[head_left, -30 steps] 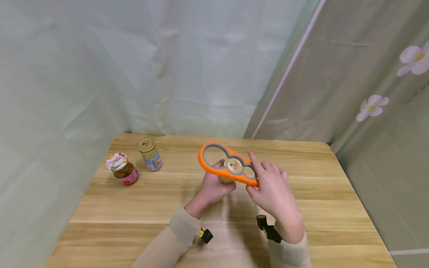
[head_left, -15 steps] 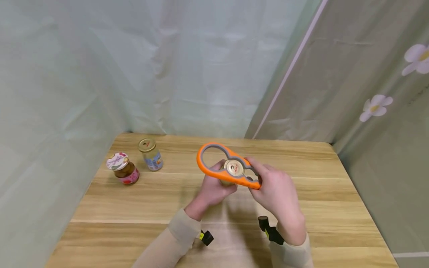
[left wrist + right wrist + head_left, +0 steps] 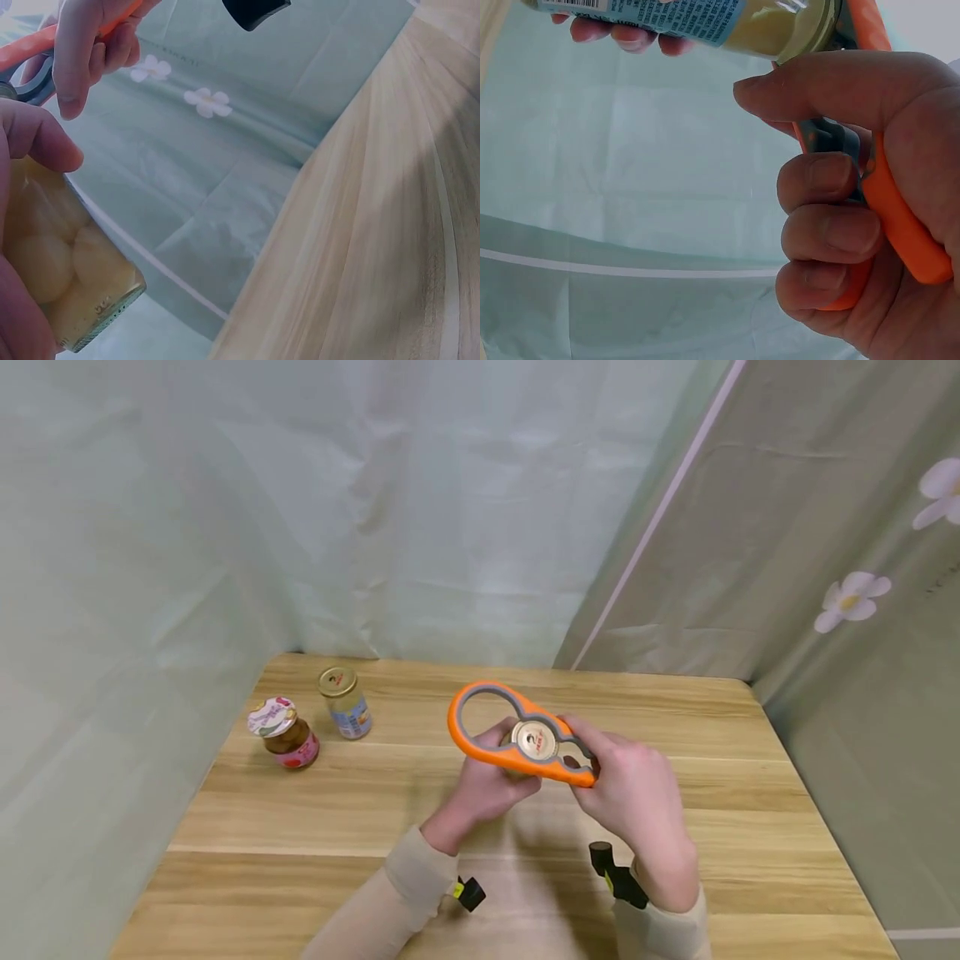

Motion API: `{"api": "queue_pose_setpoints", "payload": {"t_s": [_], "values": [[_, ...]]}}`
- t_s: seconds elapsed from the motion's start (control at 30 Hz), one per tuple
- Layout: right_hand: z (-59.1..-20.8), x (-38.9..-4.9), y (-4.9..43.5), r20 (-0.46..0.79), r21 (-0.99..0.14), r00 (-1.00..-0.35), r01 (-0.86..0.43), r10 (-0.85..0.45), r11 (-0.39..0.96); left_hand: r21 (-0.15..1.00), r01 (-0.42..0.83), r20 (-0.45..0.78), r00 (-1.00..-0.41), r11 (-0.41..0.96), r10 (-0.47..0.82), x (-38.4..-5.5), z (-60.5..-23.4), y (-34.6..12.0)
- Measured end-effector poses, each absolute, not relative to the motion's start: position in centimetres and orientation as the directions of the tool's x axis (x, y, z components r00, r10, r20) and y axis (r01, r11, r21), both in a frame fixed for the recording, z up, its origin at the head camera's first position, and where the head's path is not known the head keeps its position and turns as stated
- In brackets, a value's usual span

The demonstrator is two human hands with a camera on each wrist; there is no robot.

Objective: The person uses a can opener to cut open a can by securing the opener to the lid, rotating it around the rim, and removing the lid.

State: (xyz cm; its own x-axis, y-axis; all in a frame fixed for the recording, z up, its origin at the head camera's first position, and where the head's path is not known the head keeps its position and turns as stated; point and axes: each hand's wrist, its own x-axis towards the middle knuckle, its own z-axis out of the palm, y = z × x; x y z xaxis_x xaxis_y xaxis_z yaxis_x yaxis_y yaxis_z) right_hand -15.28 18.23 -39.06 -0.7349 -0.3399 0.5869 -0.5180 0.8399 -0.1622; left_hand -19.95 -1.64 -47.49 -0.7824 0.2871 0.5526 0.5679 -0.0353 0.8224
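Left wrist view alone: round pieces [image 3: 40,267] inside jar [image 3: 75,244]; left grip [image 3: 487,787] wraps it; right grip [image 3: 633,785] clasps orange opener [image 3: 536,766].

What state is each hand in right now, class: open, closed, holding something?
Left hand: closed, holding the glass jar.
Right hand: closed, holding the orange tool by its narrower end.

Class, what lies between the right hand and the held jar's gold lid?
In the head view, the narrower, grey-lined part of the orange opener lies between the right hand and the gold lid.
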Motion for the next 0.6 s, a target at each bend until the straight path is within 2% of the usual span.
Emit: {"api": "queue_pose_setpoints", "payload": {"t_s": [0.43,0.6], "values": [[-39.0,-15.2,18.5,0.571,-0.169,-0.747,-0.513,-0.341,0.842,0.835,0.550,0.529,-0.805,0.004,0.269,-18.8,-45.6,-1.4],[-39.0,-15.2,18.5,0.571,-0.175,-0.746,-0.517,-0.341,0.838,0.830,0.557,0.534,-0.802,0.012,0.267,-18.9,-45.9,-1.5]]}}
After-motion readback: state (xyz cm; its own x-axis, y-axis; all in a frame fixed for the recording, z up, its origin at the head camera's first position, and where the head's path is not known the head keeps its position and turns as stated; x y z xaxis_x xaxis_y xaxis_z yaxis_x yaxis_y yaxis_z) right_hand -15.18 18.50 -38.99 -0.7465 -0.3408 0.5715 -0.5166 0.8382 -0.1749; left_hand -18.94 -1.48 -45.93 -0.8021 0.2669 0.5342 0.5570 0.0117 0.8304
